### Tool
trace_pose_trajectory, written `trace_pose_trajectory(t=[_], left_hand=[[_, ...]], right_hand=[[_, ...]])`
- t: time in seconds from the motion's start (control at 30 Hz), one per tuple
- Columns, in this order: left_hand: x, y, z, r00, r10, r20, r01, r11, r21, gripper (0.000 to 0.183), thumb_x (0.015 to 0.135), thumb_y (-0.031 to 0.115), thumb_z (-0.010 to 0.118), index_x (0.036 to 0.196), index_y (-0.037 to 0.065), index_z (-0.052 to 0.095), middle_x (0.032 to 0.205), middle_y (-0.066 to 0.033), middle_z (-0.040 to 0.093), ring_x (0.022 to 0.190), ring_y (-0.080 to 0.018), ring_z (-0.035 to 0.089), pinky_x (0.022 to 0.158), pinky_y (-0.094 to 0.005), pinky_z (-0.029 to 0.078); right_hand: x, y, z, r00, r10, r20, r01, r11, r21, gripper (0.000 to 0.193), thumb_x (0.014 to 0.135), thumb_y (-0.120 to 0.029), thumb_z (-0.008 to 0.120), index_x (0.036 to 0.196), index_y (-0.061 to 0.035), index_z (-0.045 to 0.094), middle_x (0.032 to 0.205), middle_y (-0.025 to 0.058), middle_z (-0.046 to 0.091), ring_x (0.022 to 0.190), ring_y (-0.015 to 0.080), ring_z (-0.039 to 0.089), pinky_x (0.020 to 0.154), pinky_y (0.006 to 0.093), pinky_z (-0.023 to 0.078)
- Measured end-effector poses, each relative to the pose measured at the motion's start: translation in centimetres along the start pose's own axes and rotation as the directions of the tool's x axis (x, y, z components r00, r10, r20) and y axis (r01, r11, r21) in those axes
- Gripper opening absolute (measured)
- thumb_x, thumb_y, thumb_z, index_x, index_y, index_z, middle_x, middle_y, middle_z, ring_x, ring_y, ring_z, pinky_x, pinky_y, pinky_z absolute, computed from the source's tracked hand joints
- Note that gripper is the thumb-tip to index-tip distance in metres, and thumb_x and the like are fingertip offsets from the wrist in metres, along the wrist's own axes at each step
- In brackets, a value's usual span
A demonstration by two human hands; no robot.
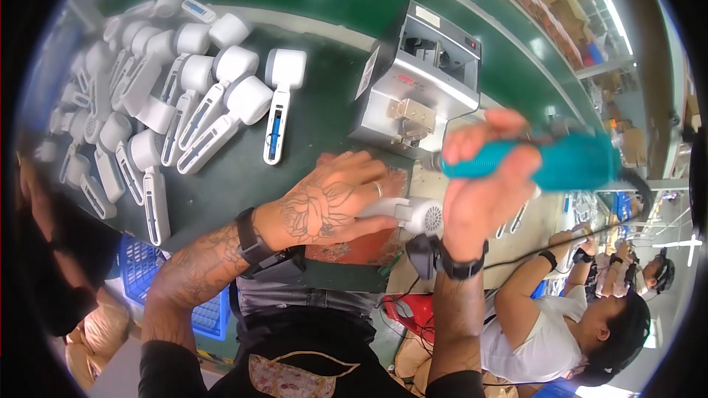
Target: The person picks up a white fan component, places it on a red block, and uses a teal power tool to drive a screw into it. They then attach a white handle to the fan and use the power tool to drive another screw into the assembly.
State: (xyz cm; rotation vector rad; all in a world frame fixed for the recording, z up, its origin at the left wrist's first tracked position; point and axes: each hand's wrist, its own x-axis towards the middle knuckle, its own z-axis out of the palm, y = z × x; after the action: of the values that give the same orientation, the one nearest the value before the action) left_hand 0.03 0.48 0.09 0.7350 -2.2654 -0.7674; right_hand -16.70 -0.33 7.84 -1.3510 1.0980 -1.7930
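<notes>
My right hand (479, 177) is wrapped round a teal electric screwdriver (575, 162), slightly blurred. The screwdriver lies nearly level, its tip end toward the front of a grey screw feeder (417, 99). Below it, my left hand (332, 199) grips a white handheld device (422, 215) with a round, perforated head, holding it down over a reddish-brown mat (354, 248). The fingers cover most of its handle. A similar white device (284, 74) lies alone beyond my left hand, its handle open and a blue part showing inside.
Many more white devices (195, 74) are heaped on the green bench at the left. Blue baskets (144, 269) stand below the near edge. A black cable (538, 250) runs from the screwdriver across the right side. A co-worker in a white shirt (531, 339) sits at the right.
</notes>
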Motion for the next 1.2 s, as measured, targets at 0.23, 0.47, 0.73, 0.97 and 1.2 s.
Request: trace_pose_trajectory(t=[0.23, 0.47, 0.73, 0.97, 1.2], left_hand=[[-0.1, 0.0, 0.1, 0.999, -0.053, -0.005, 0.053, 0.999, 0.006, 0.030, 0.083, 0.033, 0.079, 0.102, 0.011, 0.072, 0.107, -0.0056, 0.062, 0.097, -0.0279, 0.059, 0.089, -0.0449, 0.053], [-0.3, -0.5, 0.3, 0.996, 0.026, -0.080, -0.024, 0.999, 0.022, 0.039, 0.083, 0.032, 0.079, 0.112, 0.009, 0.067, 0.103, -0.0045, 0.061, 0.094, -0.0256, 0.057, 0.076, -0.0418, 0.051], [0.1, -0.1, 0.1, 0.998, -0.010, -0.068, 0.011, 1.000, 0.012, 0.029, 0.079, 0.028, 0.083, 0.101, 0.012, 0.073, 0.102, -0.0014, 0.064, 0.093, -0.0241, 0.058, 0.075, -0.0405, 0.050], [0.1, 0.0, 0.2, 0.997, -0.030, -0.065, 0.030, 1.000, -0.010, 0.031, 0.078, 0.027, 0.084, 0.103, 0.013, 0.073, 0.103, -0.0005, 0.064, 0.094, -0.0227, 0.058, 0.076, -0.0412, 0.050], [0.2, 0.2, -0.1, 0.999, -0.033, -0.032, 0.033, 0.999, 0.015, 0.032, 0.077, 0.026, 0.085, 0.101, 0.011, 0.072, 0.104, -0.0012, 0.064, 0.094, -0.0235, 0.057, 0.077, -0.0412, 0.049]], right_hand=[[2.6, 3.2, 1.0, 0.993, -0.055, 0.100, 0.063, 0.995, -0.073, 0.042, 0.106, -0.040, 0.052, 0.107, 0.0018, 0.054, 0.073, 0.0070, 0.055, 0.065, 0.0193, 0.056, 0.060, 0.0330, 0.048], [1.0, 2.0, 0.8, 0.990, 0.037, 0.135, -0.022, 0.994, -0.106, 0.043, 0.105, -0.043, 0.054, 0.106, 0.0005, 0.053, 0.073, 0.0070, 0.055, 0.064, 0.0187, 0.055, 0.060, 0.0325, 0.047], [-2.9, -0.7, -2.0, 0.998, 0.055, 0.042, -0.049, 0.989, -0.140, 0.069, 0.094, -0.065, 0.059, 0.110, 0.0014, 0.051, 0.071, 0.0061, 0.052, 0.061, 0.0171, 0.052, 0.056, 0.0315, 0.044], [-3.6, -0.1, -2.3, 0.996, 0.079, 0.036, -0.076, 0.994, -0.078, 0.067, 0.093, -0.063, 0.063, 0.108, 0.0016, 0.051, 0.071, 0.0070, 0.053, 0.060, 0.0174, 0.052, 0.056, 0.0320, 0.044], [-3.7, 0.6, -2.2, 0.996, 0.065, 0.060, -0.064, 0.998, -0.018, 0.055, 0.096, -0.053, 0.065, 0.101, -0.0006, 0.049, 0.069, 0.0080, 0.051, 0.058, 0.0185, 0.052, 0.053, 0.0333, 0.045]])
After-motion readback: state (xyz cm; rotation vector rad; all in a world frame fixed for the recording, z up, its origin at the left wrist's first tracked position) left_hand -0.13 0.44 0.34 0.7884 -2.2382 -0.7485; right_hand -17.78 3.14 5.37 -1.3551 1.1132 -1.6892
